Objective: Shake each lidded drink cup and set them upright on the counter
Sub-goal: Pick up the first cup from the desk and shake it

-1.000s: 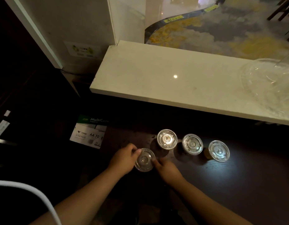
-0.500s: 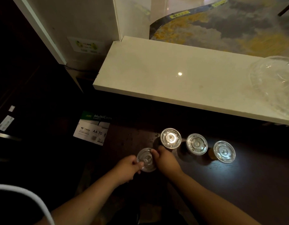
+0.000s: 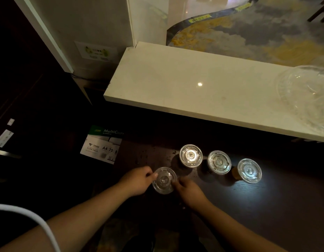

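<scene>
- While viewed from above in dim light, a lidded cup (image 3: 164,180) is held upright on the dark counter (image 3: 266,206), toward its left end and nearer its front edge
- Its lid rim is pinched on the left side by the curled fingers of the left hand (image 3: 137,180)
- Its right side is gripped by the right hand (image 3: 189,192), apparently just under the lid; the fingertips are lost in shadow
- A second cup (image 3: 190,155), a third cup (image 3: 219,162) and a fourth cup (image 3: 249,170) are set upright in a row toward the back edge, apart from one another
</scene>
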